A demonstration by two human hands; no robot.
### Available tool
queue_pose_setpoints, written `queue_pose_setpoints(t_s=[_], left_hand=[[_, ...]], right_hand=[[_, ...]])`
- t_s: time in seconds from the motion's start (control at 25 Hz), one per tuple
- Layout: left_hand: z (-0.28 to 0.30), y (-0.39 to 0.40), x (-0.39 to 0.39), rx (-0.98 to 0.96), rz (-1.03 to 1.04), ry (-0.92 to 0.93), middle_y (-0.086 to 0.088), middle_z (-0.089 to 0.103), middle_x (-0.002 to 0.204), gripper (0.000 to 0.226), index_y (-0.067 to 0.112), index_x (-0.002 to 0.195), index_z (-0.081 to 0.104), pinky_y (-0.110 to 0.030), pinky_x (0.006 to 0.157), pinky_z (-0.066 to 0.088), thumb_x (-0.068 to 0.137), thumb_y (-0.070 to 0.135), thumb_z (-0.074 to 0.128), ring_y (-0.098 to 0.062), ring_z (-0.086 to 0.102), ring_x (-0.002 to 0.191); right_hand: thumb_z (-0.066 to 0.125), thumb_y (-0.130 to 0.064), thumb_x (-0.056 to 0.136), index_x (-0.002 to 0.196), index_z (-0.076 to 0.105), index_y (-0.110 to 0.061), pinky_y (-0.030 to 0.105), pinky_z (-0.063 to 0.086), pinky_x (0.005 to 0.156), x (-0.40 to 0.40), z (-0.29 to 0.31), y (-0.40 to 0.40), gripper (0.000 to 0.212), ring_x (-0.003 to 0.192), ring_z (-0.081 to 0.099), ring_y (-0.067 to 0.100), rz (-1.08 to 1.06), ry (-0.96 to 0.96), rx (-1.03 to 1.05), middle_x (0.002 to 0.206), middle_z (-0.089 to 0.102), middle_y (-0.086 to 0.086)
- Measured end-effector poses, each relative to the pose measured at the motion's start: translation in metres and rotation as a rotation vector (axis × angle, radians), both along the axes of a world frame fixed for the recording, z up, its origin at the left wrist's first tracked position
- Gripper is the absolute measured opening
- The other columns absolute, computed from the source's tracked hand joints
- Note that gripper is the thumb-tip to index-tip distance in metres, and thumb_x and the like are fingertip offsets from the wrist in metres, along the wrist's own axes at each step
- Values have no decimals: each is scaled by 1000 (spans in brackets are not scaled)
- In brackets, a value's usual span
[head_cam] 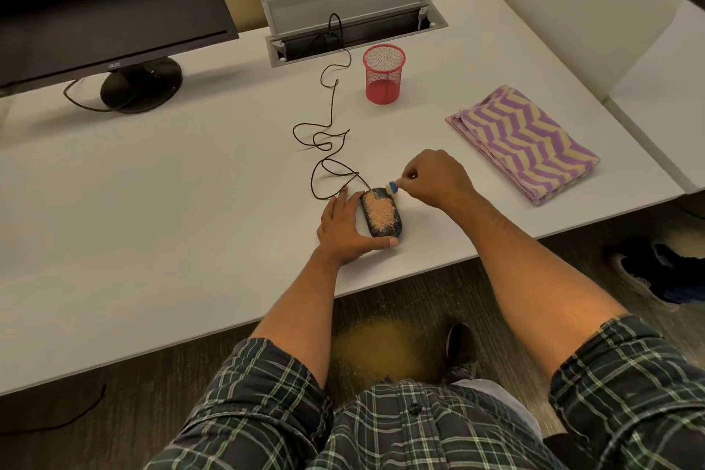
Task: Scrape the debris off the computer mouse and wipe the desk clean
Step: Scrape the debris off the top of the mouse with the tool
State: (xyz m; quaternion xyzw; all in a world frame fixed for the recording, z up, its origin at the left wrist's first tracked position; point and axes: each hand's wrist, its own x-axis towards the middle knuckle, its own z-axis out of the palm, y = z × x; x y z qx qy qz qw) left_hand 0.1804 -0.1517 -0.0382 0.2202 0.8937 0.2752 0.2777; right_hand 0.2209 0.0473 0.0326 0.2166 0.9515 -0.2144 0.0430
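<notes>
A dark computer mouse (381,216) lies near the front edge of the white desk (190,202), its top covered with pale orange grainy debris (378,211). My left hand (345,229) holds the mouse from the left, thumb curled round its near end. My right hand (435,175) pinches a small blue-and-white tool (392,187) whose tip sits at the far end of the mouse. A folded purple-and-cream zigzag cloth (522,143) lies to the right on the desk.
The mouse's black cable (330,126) snakes back to an open cable hatch (354,15). A red mesh pen cup (383,73) stands behind the mouse. A black monitor (107,4) occupies the back left. Someone's shoe (644,271) shows at right below the desk.
</notes>
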Motion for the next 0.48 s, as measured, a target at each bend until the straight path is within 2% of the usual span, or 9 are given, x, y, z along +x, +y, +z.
queue_pose_setpoints(t_s=[0.32,0.48], left_hand=[[0,-1,0,3,1,12,13,-8,167,124,39,158,12,-49,124,7,61,71,82,-16,-9,153],[-1,0,-1,-3,4,8,13,-9,167,124,40,158,12,-50,122,8,60,71,82,-16,-10,153]], right_hand=[[69,-32,86,90,80,-18,33,58,69,3,1,-9,18,73,66,17,20,18,-10,86,76,0],[69,-31,87,88,80,-17,29,53,64,4,0,-11,17,72,66,18,-34,35,-7,84,76,0]])
